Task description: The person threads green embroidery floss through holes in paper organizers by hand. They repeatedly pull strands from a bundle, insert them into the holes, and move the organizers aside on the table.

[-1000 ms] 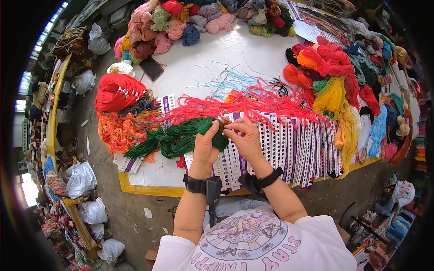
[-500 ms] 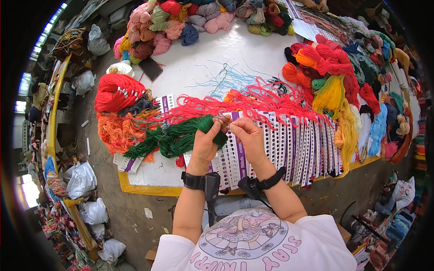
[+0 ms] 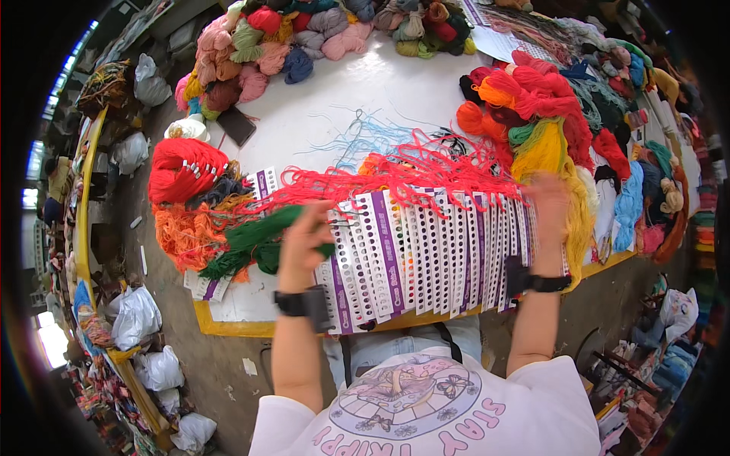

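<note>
My left hand (image 3: 303, 237) is raised over the dark green yarn skein (image 3: 255, 235), its fingers smeared by motion. Whether it touches the skein is unclear. Far to the right, my right hand (image 3: 547, 209) is blurred too, at the end of the card row and beside the yellow yarn (image 3: 541, 156). Between my hands lies an overlapping row of white hole-punched cards (image 3: 426, 251) with purple bands. Long red strands (image 3: 357, 182) stretch across the cards' far ends. Both wrists wear black straps with small devices.
A red skein (image 3: 182, 171) and loose orange yarn (image 3: 186, 235) sit at the left, near a dark phone (image 3: 236, 126). Light blue threads (image 3: 365, 137) spread over the white table (image 3: 334, 91). Skeins of many colours are heaped at the back and right. Yellow tape (image 3: 251, 327) edges the table.
My hands, together at the green skein half a second ago, have parted. The right hand has moved far right to the yellow yarn; the left has shifted slightly left.
</note>
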`<move>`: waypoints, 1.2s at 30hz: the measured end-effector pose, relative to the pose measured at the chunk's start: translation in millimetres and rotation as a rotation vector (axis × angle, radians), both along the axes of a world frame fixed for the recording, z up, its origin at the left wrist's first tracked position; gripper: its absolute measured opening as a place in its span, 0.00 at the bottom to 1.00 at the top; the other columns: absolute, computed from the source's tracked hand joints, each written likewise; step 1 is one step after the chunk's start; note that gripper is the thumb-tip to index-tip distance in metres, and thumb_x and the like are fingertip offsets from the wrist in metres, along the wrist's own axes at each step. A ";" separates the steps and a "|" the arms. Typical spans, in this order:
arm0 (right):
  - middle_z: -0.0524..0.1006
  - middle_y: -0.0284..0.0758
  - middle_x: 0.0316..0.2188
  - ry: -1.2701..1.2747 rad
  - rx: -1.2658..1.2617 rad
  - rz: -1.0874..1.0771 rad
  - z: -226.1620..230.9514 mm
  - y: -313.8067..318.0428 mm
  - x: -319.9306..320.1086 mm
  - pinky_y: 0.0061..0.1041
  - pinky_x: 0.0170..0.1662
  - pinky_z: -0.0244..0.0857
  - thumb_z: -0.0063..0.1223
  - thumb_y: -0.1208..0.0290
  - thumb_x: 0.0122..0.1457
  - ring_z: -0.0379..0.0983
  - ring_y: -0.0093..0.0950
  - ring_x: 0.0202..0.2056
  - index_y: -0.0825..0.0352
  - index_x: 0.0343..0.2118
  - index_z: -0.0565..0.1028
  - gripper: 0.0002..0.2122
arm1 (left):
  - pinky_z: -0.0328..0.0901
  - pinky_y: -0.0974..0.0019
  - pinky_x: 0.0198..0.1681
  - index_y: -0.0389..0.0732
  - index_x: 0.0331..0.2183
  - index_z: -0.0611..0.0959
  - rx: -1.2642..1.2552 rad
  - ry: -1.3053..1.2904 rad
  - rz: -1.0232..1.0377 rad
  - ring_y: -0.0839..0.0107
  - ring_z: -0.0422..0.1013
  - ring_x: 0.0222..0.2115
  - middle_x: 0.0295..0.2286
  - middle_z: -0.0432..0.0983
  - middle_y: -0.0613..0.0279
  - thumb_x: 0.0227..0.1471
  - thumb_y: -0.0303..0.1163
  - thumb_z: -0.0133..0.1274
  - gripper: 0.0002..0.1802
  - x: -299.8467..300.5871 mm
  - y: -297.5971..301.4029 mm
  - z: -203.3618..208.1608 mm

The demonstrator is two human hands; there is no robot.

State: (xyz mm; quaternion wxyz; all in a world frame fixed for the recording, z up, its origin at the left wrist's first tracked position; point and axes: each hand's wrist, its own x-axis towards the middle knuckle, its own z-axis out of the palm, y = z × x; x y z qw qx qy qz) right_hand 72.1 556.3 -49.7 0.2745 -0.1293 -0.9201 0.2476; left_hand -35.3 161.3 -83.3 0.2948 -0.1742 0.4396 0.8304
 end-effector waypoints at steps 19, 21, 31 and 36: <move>0.70 0.27 0.17 -0.505 -1.290 0.253 -83.2 -153.1 -61.2 0.13 0.17 0.57 0.53 0.78 0.46 0.63 0.13 0.17 0.69 0.44 0.64 0.20 | 0.56 0.76 0.13 0.36 0.25 0.75 -0.381 0.129 -0.251 0.81 0.60 0.11 0.14 0.66 0.69 0.46 0.28 0.50 0.05 23.0 83.7 -60.6; 0.70 0.27 0.17 -0.485 -1.277 0.264 -84.2 -151.3 -61.9 0.13 0.18 0.57 0.53 0.77 0.45 0.63 0.14 0.17 0.69 0.42 0.65 0.18 | 0.56 0.75 0.14 0.36 0.25 0.74 -0.290 0.101 -0.287 0.80 0.60 0.12 0.14 0.66 0.68 0.47 0.27 0.49 0.05 18.1 85.9 -60.8; 0.67 0.25 0.15 -0.403 -1.093 0.241 -94.4 -161.3 -58.4 0.16 0.16 0.57 0.52 0.76 0.44 0.62 0.14 0.14 0.65 0.44 0.67 0.20 | 0.46 0.77 0.09 0.45 0.18 0.69 -0.404 0.087 -0.136 0.83 0.54 0.08 0.11 0.60 0.74 0.39 0.29 0.56 0.11 14.6 89.0 -90.6; 0.68 0.25 0.16 -0.388 -1.036 0.163 -84.3 -157.6 -49.0 0.16 0.19 0.57 0.51 0.77 0.45 0.63 0.13 0.17 0.68 0.39 0.68 0.15 | 0.50 0.78 0.11 0.42 0.23 0.70 0.248 -0.174 -0.010 0.82 0.53 0.08 0.16 0.67 0.66 0.45 0.31 0.48 0.05 9.2 73.6 -37.6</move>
